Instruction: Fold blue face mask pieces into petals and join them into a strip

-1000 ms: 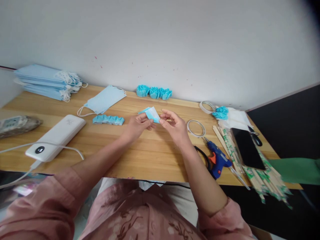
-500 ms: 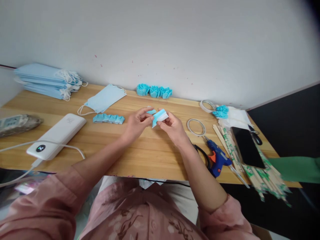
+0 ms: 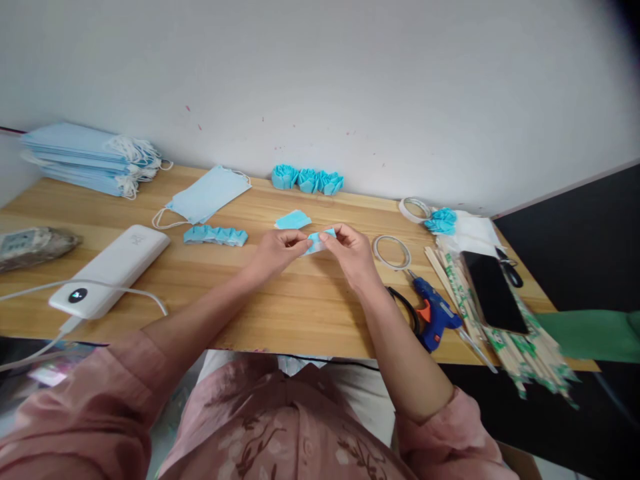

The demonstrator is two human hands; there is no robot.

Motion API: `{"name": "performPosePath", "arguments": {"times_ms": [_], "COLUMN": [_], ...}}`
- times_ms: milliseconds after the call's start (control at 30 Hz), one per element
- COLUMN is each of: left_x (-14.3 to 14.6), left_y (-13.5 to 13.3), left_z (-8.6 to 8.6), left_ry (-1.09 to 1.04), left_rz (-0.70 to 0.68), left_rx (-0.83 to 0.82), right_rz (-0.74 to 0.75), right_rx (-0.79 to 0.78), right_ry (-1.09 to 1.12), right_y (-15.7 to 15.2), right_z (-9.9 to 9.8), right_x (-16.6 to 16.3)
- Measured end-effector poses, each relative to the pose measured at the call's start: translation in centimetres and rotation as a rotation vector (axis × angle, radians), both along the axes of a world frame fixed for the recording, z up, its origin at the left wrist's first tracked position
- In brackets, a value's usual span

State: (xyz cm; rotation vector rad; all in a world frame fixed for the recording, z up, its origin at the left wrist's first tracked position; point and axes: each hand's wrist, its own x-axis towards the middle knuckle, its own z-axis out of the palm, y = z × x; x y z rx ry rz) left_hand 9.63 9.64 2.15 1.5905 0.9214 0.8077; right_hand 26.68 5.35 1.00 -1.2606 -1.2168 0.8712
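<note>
Between my two hands is a small blue and white piece of mask fabric (image 3: 316,244), partly hidden by the fingers. My left hand (image 3: 284,250) pinches its left side, and my right hand (image 3: 351,252) pinches its right side with the thumb on top. Just beyond the hands a flat blue fabric piece (image 3: 293,219) lies on the wooden table. To the left sits a pleated blue strip (image 3: 216,235). Several blue fabric flowers (image 3: 309,180) stand in a row by the wall.
Far left are a stack of face masks (image 3: 80,160), loose masks (image 3: 210,193) and a white power bank (image 3: 113,270). On the right are tape rolls (image 3: 393,253), a blue glue gun (image 3: 436,313), wrapped chopsticks (image 3: 530,357), a black phone (image 3: 493,291) and another blue flower (image 3: 441,221).
The piece in my hands has been turned down and folded smaller, with both thumbs now pressed on it. My left hand has moved nearer, uncovering the flat blue piece behind.
</note>
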Motion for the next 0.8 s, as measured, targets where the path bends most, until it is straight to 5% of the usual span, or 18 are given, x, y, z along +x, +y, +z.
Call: {"name": "performPosePath", "arguments": {"times_ms": [800], "left_x": [0.14], "left_y": [-0.24], "left_z": [0.2], "left_ry": [-0.014], "left_rz": [0.077], "left_rx": [-0.033], "right_rz": [-0.074], "right_rx": [0.053], "right_ry": [-0.204], "right_y": [-0.18], "right_z": [0.33], "right_x": [-0.13]}}
